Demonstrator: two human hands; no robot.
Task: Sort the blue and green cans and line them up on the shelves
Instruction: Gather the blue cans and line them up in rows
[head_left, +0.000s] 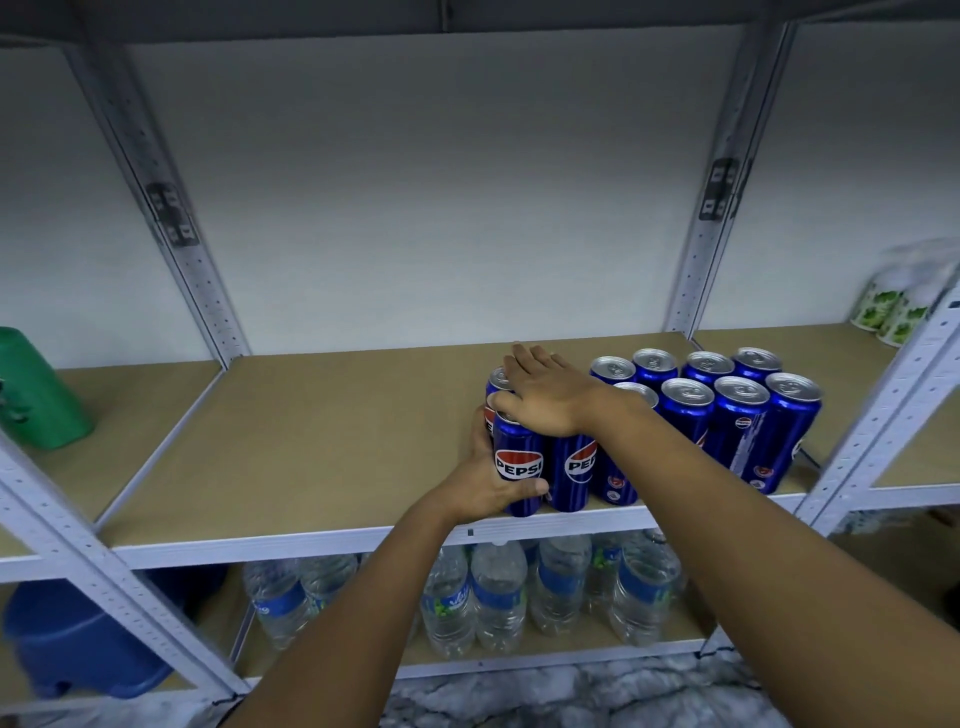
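Note:
Several blue Pepsi cans (737, 415) stand upright in rows on the right half of the tan shelf (311, 441). A smaller cluster of blue cans stands just left of them near the front edge. My left hand (488, 480) grips the front-left can (519, 467) of that cluster from its left side, thumb curled across its lower front. My right hand (545, 395) lies flat, fingers straight, on the tops of the cluster's cans. Green-patterned cans (893, 306) stand at the far right on the neighbouring shelf, partly hidden by a post.
A green plastic container (41, 395) sits on the shelf at far left. Water bottles (498, 592) fill the shelf below, and a blue tub (78, 639) sits at lower left. White perforated metal posts (883, 415) frame the shelves.

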